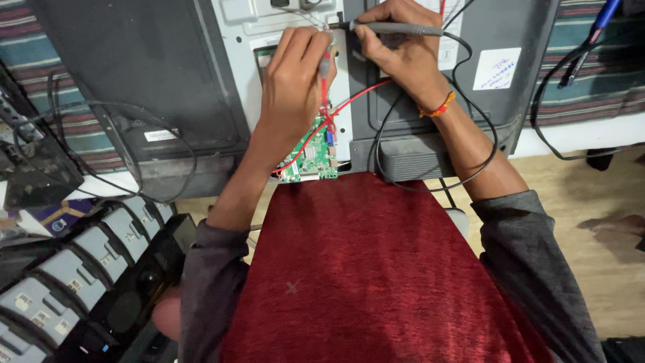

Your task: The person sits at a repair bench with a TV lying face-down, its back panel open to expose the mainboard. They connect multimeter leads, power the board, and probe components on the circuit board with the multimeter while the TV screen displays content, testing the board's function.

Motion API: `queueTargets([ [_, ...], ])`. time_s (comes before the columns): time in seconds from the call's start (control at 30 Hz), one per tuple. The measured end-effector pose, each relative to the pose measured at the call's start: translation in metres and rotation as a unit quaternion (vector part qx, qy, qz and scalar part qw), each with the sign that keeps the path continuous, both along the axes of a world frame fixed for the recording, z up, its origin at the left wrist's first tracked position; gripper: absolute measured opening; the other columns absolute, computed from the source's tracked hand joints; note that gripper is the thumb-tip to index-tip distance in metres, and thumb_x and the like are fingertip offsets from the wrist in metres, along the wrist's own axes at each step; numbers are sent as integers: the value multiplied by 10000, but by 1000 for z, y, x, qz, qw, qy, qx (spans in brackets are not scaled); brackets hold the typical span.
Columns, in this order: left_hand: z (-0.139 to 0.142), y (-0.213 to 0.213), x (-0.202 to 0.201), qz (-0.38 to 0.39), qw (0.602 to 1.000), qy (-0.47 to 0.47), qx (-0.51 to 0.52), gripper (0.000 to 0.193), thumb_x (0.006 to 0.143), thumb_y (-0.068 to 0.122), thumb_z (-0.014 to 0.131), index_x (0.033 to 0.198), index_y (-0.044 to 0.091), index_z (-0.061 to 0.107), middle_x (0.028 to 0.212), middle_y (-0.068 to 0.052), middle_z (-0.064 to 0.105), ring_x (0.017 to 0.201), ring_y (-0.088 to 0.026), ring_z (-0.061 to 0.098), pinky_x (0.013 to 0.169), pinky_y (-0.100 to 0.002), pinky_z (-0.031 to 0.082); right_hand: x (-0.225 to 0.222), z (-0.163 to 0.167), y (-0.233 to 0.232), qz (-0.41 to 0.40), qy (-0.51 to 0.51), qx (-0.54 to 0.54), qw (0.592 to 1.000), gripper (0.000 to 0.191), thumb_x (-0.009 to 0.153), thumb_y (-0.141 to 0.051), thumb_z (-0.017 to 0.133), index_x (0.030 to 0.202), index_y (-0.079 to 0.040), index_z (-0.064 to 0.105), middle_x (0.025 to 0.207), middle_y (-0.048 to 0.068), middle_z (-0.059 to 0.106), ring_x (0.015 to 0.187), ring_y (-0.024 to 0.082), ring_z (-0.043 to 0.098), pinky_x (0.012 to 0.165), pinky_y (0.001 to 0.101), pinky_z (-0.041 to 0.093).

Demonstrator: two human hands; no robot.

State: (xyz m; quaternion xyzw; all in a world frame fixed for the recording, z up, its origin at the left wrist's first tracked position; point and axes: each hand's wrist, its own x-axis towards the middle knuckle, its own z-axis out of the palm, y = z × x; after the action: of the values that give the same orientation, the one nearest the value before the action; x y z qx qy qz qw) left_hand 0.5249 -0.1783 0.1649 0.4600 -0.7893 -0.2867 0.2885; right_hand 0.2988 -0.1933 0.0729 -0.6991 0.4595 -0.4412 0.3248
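Two hands work at top centre of the frame, over the metal back of a TV (pixel 201 60). Left hand (pixel 292 84), grip closed on a red probe (pixel 325 74), tip down against the panel. Right hand (pixel 396 50), grip closed on a black probe (pixel 393 28) lying level, tip pointing left, just beside the red one. Green circuit board (pixel 312 158) sits below the left hand. Red cloth (pixel 363 269) fills bottom centre.

Even, fairly bright indoor light falls from above. Soft shadows lie under the hands on the grey panel (pixel 295 20). The black units (pixel 80 269) left of the red cloth (pixel 376 269) sit dim. Edges bend slightly; focus is sharp.
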Motion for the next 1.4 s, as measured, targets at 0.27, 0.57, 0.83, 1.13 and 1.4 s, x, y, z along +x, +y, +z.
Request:
queueTargets([
  [0.27, -7, 11, 1, 86, 994, 66, 9, 233, 976, -29, 746, 1177, 4, 631, 1127, -127, 646, 1064, -317, 645, 946, -402, 533, -3, 4, 6, -1, 7, 8, 1000, 91, 1021, -75, 791, 1052, 2, 754, 958, 81, 745, 835, 174, 693, 760, 300, 528],
  [0.57, -16, 11, 6, 108, 990, 86, -3, 192, 967, -18, 734, 1133, -10, 639, 1106, -120, 650, 1022, -313, 662, 922, -388, 542, -6, 4, 12, 3, -62, 38, 997, 27, 1073, 15, 748, 1088, 27, 730, 1031, 76, 743, 847, 123, 672, 759, 259, 528],
  [0.83, -9, 11, 10, 125, 989, 79, -12, 159, 983, -8, 743, 1119, -6, 662, 1079, -108, 666, 972, -265, 688, 862, -363, 557, -10, -2, 14, 7, -51, 10, 999, 47, 1106, 16, 764, 1133, 36, 731, 1036, 98, 739, 855, 124, 662, 763, 248, 526],
  [1.13, -7, 12, 6, 123, 988, 91, -11, 147, 987, 2, 741, 1109, -2, 660, 1074, -104, 676, 976, -253, 705, 873, -341, 573, -14, -14, 17, 2, -185, 74, 980, 138, 1161, -60, 714, 1180, 60, 648, 1077, 102, 704, 944, 175, 740, 844, 287, 604],
  [1.4, -20, 6, 4, 145, 984, 100, -24, 145, 989, 23, 756, 1107, 13, 671, 1071, -126, 689, 983, -296, 702, 884, -373, 563, 9, 11, 8, -18, 18, -68, 997, 243, 906, 110, 688, 1124, 5, 681, 1028, 140, 724, 904, 264, 681, 811, 368, 546],
])
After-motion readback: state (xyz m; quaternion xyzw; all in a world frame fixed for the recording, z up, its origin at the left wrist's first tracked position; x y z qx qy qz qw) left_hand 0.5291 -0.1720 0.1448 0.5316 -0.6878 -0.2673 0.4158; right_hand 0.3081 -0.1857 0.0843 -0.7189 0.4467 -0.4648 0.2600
